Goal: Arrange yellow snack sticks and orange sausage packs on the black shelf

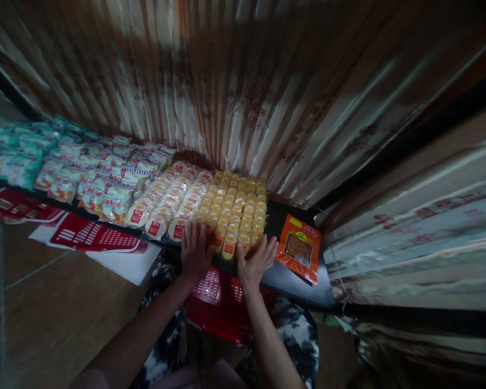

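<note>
Rows of small yellow-wrapped snack packs (237,202) stand closely lined up on a black shelf (295,289). My left hand (195,251) lies at the front of these rows, fingers stretched out, beside the round white-wrapped snacks (156,226). At the front right corner of the yellow packs is my right hand (257,262), its fingers spread and its thumb near the front packs. Both palms seem to rest against the packs without gripping any. Right of my right hand, an orange snack bag (300,247) lies flat on the shelf.
Further left on the shelf are white snack bags (105,194) and teal bags (20,148). Red baskets (93,233) stand below the front edge, with another red basket (218,305) between my knees. Wrinkled printed sheeting (227,92) hangs behind, and a dark metal post (405,135) rises at right.
</note>
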